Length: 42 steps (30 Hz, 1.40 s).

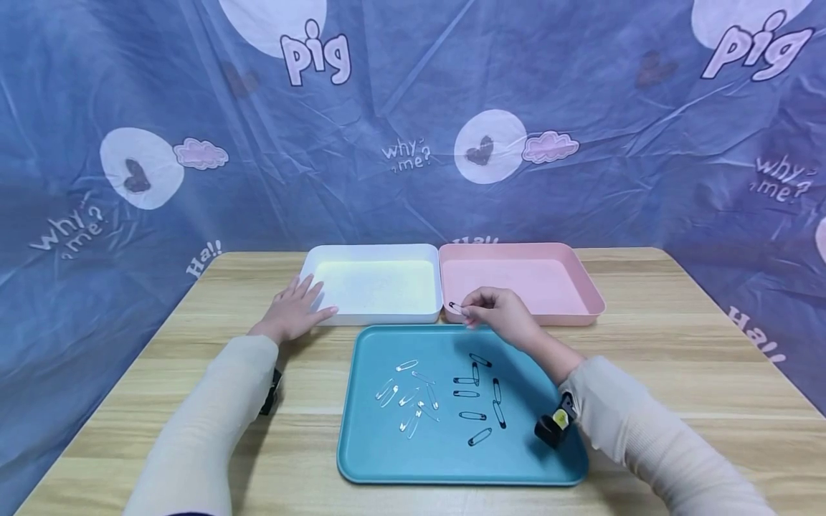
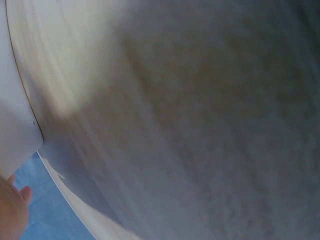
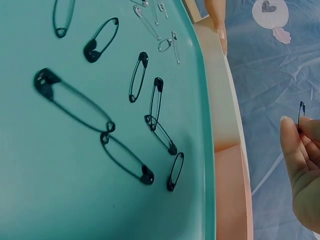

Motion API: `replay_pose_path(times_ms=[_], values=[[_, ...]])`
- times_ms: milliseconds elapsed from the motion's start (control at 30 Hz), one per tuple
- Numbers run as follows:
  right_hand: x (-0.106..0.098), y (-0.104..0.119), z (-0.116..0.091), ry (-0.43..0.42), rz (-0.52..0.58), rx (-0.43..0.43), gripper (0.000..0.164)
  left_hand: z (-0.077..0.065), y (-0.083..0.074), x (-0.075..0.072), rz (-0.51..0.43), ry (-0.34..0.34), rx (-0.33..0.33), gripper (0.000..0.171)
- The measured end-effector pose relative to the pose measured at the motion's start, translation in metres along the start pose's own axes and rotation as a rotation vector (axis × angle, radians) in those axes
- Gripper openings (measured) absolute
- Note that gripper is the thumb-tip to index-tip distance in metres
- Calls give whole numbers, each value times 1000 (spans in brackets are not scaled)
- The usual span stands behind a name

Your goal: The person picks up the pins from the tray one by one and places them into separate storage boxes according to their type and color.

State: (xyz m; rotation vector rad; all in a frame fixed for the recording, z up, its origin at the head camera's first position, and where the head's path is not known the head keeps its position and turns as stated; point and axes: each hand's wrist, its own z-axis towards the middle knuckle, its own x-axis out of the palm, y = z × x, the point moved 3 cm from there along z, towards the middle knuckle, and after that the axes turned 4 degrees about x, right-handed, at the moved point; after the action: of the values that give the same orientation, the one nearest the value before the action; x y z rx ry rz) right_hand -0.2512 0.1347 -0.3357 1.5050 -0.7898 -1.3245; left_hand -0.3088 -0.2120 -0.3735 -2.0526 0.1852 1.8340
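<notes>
My right hand (image 1: pixel 500 313) pinches a black safety pin (image 3: pixel 301 114) between thumb and fingertips, over the near left corner of the pink tray (image 1: pixel 584 317). Resting on the left front part of the white tray (image 1: pixel 381 318) is my left hand (image 1: pixel 292 309), its fingers spread. Below both, a teal tray (image 1: pixel 413 459) bears two loose groups of safety pins. Silver safety pins (image 1: pixel 407 365) lie scattered on its left side, and several black safety pins (image 1: pixel 473 416) lie on the right. In the left wrist view only a bit of the left hand (image 2: pixel 12 210) shows.
The white and pink trays stand side by side along the back of the wooden table (image 1: pixel 658 373), just behind the teal tray. A blue printed cloth (image 1: pixel 387 93) hangs behind the table. The right forearm crosses over the teal tray's right edge.
</notes>
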Motion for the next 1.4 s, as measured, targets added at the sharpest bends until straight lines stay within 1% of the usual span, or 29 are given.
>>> replay_pose_path(times_ms=[267,400,633,867,1067,1267,1400], values=[[8,0,13,-9,101,13,15,0,1,-1,-5,0,0,84],[13,2,18,-8,118,27,14,0,1,-1,-9,4,-7,85],[19,6,26,-44,80,15,12,-1,2,-1,-11,4,-6,85],[24,5,37,-66,99,41,12,-1,1,-1,-6,-6,4,85],[27,6,44,-90,75,63,11,1,2,0,4,-4,-4,86],[32,5,51,-91,102,58,12,1,4,0,3,-6,-8,86],[39,3,58,-88,135,61,8,1,3,0,-1,-2,-9,86]])
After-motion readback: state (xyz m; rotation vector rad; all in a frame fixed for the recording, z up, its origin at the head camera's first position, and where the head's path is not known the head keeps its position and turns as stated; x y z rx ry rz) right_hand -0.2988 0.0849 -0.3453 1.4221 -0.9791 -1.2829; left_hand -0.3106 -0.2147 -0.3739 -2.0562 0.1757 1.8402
